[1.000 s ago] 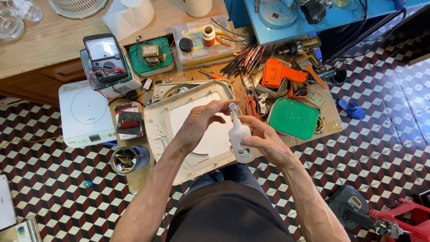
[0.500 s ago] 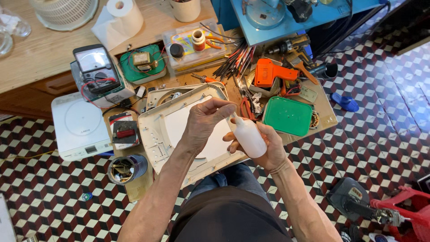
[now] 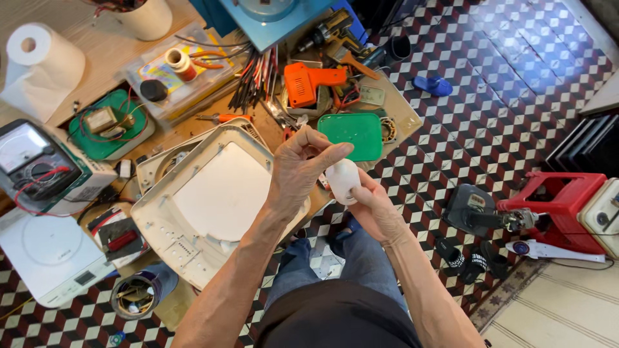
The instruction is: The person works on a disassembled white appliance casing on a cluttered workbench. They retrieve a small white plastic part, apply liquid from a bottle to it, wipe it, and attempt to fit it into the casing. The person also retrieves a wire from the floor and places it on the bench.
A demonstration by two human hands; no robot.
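Head view looks down on a cluttered wooden workbench (image 3: 97, 71) over a checkered tile floor (image 3: 516, 129). Largest on the bench is a cream plastic appliance housing (image 3: 213, 200), lying flat with its pale inner panel up. Left of it sit a white flat device (image 3: 48, 254) and an analogue multimeter (image 3: 39, 164); a paper roll (image 3: 42, 67) stands at the back. Behind the hands lie a green lid (image 3: 353, 135) and an orange tool (image 3: 309, 80). The right hand (image 3: 377, 209) is wrapped around a small white bottle (image 3: 342, 179), held above the bench edge beside the housing. The left hand (image 3: 300, 171) pinches at the bottle's top with 2 fingertips.
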